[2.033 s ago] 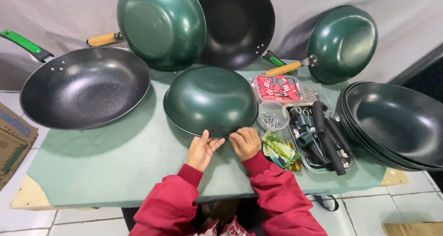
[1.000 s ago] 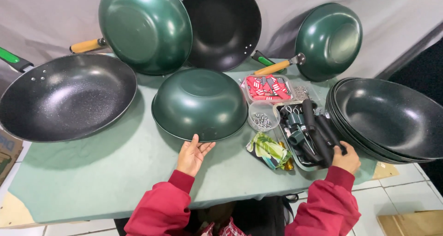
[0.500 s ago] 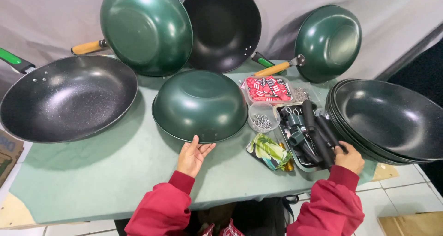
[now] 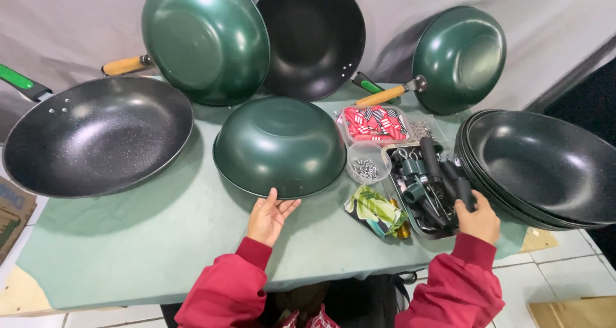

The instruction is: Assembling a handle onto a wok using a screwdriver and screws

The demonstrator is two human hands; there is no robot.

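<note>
Left hand lies open, fingertips on the upturned green wok; right hand grips a black handle in the tray, screws in the clear cup alongside.

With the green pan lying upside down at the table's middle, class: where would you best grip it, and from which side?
Probably the near rim of the upturned green pan, from the person's side: no handle shows, the dome looks smooth, and the left hand already touches that edge.
</note>
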